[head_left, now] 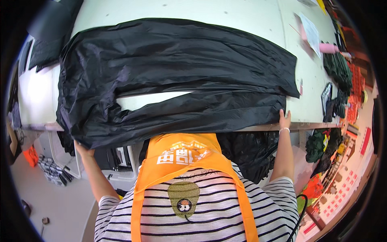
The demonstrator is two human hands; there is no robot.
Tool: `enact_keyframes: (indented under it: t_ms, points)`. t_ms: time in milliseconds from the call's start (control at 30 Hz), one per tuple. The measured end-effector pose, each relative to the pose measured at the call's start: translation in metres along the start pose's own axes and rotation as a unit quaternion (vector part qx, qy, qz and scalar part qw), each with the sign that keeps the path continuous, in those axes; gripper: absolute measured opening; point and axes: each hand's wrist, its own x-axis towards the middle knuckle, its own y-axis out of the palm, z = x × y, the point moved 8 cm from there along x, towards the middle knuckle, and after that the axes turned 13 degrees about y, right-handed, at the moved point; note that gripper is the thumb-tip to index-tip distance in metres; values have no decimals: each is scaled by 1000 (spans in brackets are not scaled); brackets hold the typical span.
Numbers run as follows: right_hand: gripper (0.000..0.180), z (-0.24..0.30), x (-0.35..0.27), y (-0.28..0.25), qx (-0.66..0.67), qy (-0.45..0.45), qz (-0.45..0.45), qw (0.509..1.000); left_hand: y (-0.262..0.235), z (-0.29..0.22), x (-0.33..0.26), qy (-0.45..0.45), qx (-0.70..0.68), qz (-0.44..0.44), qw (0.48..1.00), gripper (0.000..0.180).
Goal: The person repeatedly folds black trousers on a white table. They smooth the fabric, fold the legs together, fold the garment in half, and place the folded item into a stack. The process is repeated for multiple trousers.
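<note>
Your black trousers lie sideways across the white desk, legs toward your right. Your left hand is at the near waist corner, its fingertips hidden by cloth, so its grip can't be told. Your right hand touches the near cuff, finger and thumb slightly apart; whether it pinches is unclear. Your orange apron bears large white lettering; red characters mark the pale surface at right.

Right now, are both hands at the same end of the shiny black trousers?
No, on the black trousers, the left hand touches the waist end, the right hand a leg end.
</note>
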Motion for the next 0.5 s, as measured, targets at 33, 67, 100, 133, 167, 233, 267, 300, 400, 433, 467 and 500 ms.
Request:
enact_keyframes:
  t_ms: [33,67,100,133,167,233,267,300,400,433,467,500]
  points:
    - [73,-27,21,10,96,35,42,994,11,3,1,-19,-1,19,1000,54]
    - [60,-25,25,9,56,24,45,997,42,-5,-29,14,38,-14,999,54]
    - [49,-7,19,8,18,7,56,998,36,-12,-34,19,43,-23,999,55]
    - [43,10,13,-4,1,-13,53,998,27,-16,-30,23,44,-14,999,54]
    - [39,29,4,-19,-16,-31,53,998,16,-23,-25,28,47,-6,999,53]
    - [33,38,-4,-48,37,-103,43,993,3,-35,-8,41,42,4,998,49]
    - [33,41,-7,-67,19,-106,39,993,-12,-44,0,29,56,-18,998,44]
    - [32,50,-11,-93,0,-111,37,993,-21,-61,7,46,63,-35,996,43]
    - [21,61,-23,-202,227,-125,-121,958,-12,-142,10,167,52,-40,984,42]
    - [17,61,-31,-244,324,-163,-182,914,5,-174,6,247,26,-9,969,41]
    - [14,64,-33,-257,436,-134,-139,879,-2,-196,12,230,0,-11,973,41]
    - [11,62,-41,-266,538,-103,-103,830,72,-176,-55,203,-1,-27,979,42]
